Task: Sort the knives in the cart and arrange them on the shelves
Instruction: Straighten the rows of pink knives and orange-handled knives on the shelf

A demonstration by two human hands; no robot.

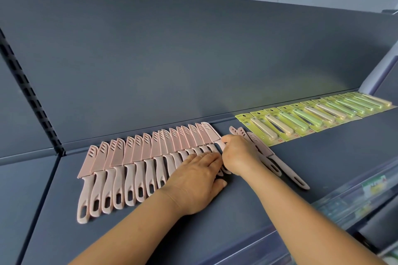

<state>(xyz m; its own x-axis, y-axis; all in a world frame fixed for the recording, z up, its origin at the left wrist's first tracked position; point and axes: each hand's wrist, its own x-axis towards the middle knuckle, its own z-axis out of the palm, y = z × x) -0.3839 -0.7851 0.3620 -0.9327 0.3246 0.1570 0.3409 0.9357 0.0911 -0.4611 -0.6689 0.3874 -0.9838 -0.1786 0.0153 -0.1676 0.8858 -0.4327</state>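
Several pink sheathed knives [120, 168] lie overlapped in a row on the dark blue shelf [280, 174]. My left hand [193, 180] lies flat, fingers straight, on the handles at the row's right end. My right hand [239, 154] pinches the handle of the rightmost knife in the row [212, 133], just below its sheath. Behind my right hand a small bunch of loose pink knives [286, 168] lies at an angle. The cart is not in view.
A row of carded knives in yellow-green packs [312, 117] runs along the shelf to the right. The shelf's back panel [193, 60] rises behind. A slotted upright [28, 97] stands at the left. A lower shelf edge with labels [374, 187] shows at the right.
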